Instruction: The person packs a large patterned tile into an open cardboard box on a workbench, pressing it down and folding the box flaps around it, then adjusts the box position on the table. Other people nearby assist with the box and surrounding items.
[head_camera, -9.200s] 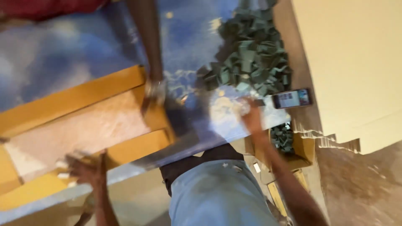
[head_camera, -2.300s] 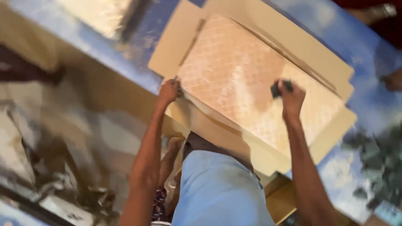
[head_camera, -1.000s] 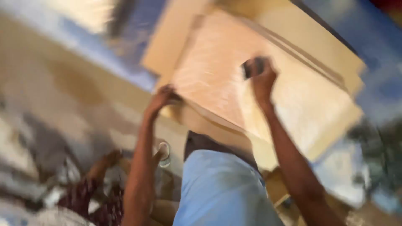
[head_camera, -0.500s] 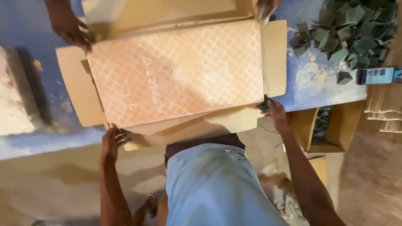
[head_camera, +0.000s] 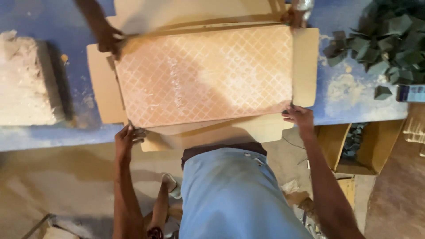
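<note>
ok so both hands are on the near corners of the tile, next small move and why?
Probably fold the near flap up over the tile. The left hand and right hand grip the tile's near corners where that flap sticks out, the tile lies flat on the open carton, and another person's hand holds the far flap.

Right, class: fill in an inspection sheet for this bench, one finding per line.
Surface: blue bench, dusty, pale powder patches.
Job's things: patterned tile flat on an opened carton.
Clutter: green blocks heaped far right; pale slab stack at left.
Grippers: left hand and right hand at the tile's near corners; a co-worker's hands at the far edge.
Cables: nothing seen.
Surroundings: open box below bench, sandy floor.
</note>
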